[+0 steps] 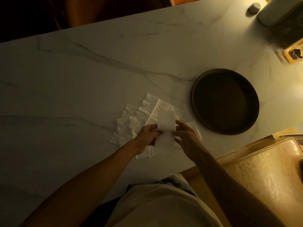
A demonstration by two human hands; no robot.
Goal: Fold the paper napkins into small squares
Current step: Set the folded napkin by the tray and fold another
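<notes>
Both hands pinch the napkin strip, long axis pointing away.

The worktop is pale stone with thin grey lines running across it. The light is dim and yellow, brighter toward the right edge. A tan padded chair sits by the near right corner. Past the far edge, everything is dark.

Bare marble table is lying open left and ahead; the tray is blocking the right, napkins are lying between.
</notes>
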